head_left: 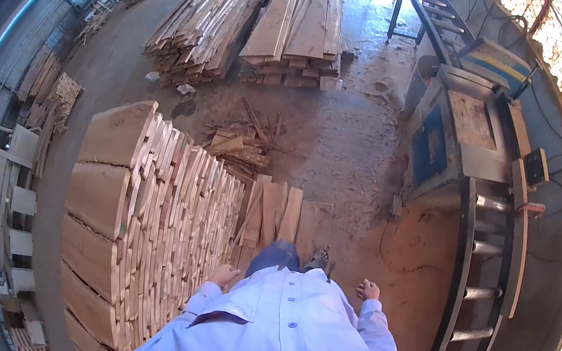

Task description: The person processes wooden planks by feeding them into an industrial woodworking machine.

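Note:
My left hand (224,275) hangs at my side, its fingers loosely curled, and nothing shows in it. It is nearest to a tall stack of rough sawn boards (178,190) on the left, slightly apart from it. On the other side my right hand (368,290) hangs with curled fingers and nothing visible in it. That hand is over the dusty floor, between my body and a roller conveyor (480,293). Several loose boards (275,214) lie in front of my feet.
Two more board stacks, one left (210,18) and one right (300,16), stand ahead. Scrap wood (238,146) is heaped before them. A machine with a blue panel (432,146) stands at the right. White rack-like parts (21,211) line the left wall.

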`<control>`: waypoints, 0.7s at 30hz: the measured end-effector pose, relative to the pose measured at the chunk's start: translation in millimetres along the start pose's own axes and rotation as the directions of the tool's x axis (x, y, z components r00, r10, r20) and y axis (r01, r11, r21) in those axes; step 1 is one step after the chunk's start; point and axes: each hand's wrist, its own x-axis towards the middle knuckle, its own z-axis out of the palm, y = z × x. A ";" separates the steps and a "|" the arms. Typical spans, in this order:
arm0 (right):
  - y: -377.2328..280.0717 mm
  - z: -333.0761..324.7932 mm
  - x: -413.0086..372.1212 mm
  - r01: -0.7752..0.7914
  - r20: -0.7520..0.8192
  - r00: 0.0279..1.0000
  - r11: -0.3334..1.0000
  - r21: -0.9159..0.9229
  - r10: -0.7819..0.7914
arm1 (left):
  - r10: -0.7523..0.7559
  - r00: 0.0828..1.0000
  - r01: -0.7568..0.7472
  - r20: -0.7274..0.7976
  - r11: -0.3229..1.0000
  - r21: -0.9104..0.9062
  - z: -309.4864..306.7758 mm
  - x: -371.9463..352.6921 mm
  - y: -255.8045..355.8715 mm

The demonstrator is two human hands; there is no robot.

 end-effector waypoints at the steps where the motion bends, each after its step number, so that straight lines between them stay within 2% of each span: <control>1: -3.2 -3.7 1.9 -0.015 -0.026 1.000 1.000 0.002 0.015 | -0.015 1.000 0.015 0.002 1.000 0.014 3.5 5.3 -4.8; 4: -11.7 -5.6 11.2 -0.006 -0.056 0.998 1.000 -0.001 0.006 | 0.028 0.999 -0.027 0.020 0.998 -0.060 2.7 33.0 -1.1; 7: 0.7 -0.2 32.0 -0.019 -0.034 0.999 1.000 0.004 0.019 | 0.072 0.997 -0.072 0.032 0.997 -0.002 -22.0 51.4 40.0; 10: -16.5 31.9 25.0 -0.043 -0.044 0.998 0.999 0.010 0.043 | 0.095 0.993 -0.095 0.070 0.995 0.003 -36.7 95.5 70.0; 12: -25.4 50.3 23.5 -0.064 -0.024 0.998 0.998 -0.001 0.064 | 0.142 0.988 -0.145 0.061 0.988 0.051 -36.9 151.8 73.8; 13: -10.6 47.8 50.4 0.121 0.060 0.992 0.950 -0.287 -0.108 | 0.164 0.985 -0.168 0.056 0.983 0.072 -40.1 171.5 78.0; 14: 5.2 45.1 78.0 0.313 0.145 0.948 0.756 -0.575 -0.283 | 0.118 0.991 -0.116 0.070 0.993 -0.031 -50.1 176.2 96.2; 15: 25.0 41.0 109.6 0.440 0.221 0.870 0.490 -0.753 -0.441 | 0.076 0.994 -0.065 0.079 0.989 -0.133 -71.0 179.1 125.7; 16: 5.9 47.7 101.7 0.369 0.166 0.914 0.587 -0.721 -0.370 | 0.031 0.995 -0.007 0.097 0.973 -0.232 -78.2 193.1 129.8; 18: -30.7 54.7 90.0 0.200 0.060 0.976 0.745 -0.637 -0.211 | 0.084 0.996 -0.082 -0.004 0.967 -0.239 -92.9 220.1 148.0; 20: -81.2 57.7 89.9 0.266 0.122 0.958 0.646 -0.715 -0.260 | 0.093 0.991 -0.118 -0.097 0.947 -0.298 -112.4 235.7 173.5; 21: -112.7 59.1 87.2 0.298 0.173 0.950 0.594 -0.747 -0.260 | 0.055 0.995 -0.078 -0.078 0.939 -0.336 -119.0 242.6 180.9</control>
